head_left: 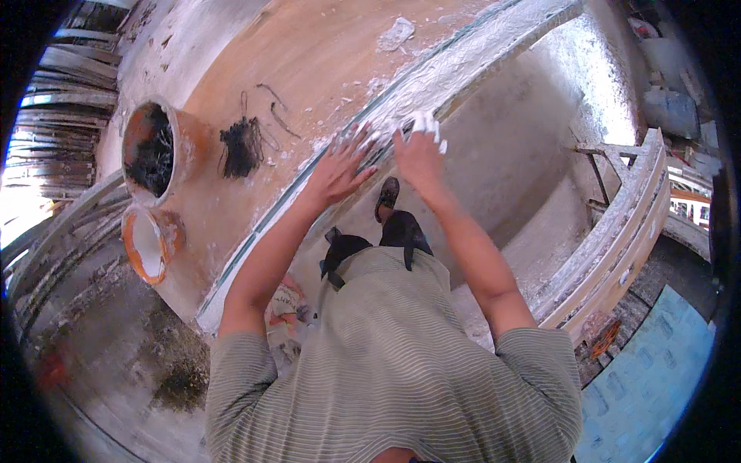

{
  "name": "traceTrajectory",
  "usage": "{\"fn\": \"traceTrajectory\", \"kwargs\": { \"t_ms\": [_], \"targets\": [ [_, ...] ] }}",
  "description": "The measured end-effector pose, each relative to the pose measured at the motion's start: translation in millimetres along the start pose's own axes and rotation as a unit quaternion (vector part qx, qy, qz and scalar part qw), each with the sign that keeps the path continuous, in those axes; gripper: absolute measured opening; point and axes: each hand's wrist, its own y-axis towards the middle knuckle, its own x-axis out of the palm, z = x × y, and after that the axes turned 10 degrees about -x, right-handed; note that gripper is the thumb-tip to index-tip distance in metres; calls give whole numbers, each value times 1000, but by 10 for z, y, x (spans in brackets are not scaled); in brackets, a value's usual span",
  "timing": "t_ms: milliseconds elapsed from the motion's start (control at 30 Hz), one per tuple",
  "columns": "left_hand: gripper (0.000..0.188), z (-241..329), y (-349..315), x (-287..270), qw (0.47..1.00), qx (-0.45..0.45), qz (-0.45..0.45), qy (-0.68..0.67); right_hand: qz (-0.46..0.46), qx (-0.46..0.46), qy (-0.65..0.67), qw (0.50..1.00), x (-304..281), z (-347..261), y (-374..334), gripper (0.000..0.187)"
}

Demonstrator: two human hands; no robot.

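Plainly, left hand [340, 171], right hand [419, 158] spread at white-coated edge [471, 63]; floor space [502, 131] alongside.

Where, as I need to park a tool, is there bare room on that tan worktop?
The tan worktop looks bare between the round orange white-lined bucket and the long teal-edged white strip. It is crowded around the tangled black strand bundle and along the strip's middle, at the left hand and right hand.

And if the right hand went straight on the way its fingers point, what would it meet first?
Most likely the right hand would meet the white paste spread just ahead of it; it may already be touching some, as depth is unclear.
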Motion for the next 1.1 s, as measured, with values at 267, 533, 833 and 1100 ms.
{"fn": "traceTrajectory", "kwargs": {
  "t_ms": [267, 533, 833, 1100],
  "targets": [
    [72, -535, -1181, -148, 991, -106, 22, -80, -107, -57, 28, 992, -129, -647, -257, 43],
    [69, -1113, -3135, 8, 964, -214, 94, -124, -149, -104, -22, 983, 513, -1583, -1209, 38],
    [69, -1457, -4339, 158, 938, -277, 109, -178, -260, -333, -50, 905, 1187, -2450, -2434, 13],
    [67, -1577, -4371, 91, 969, -180, -34, -164, -241, -520, 47, 818, 909, -2902, -2551, 8]
  ]
}}
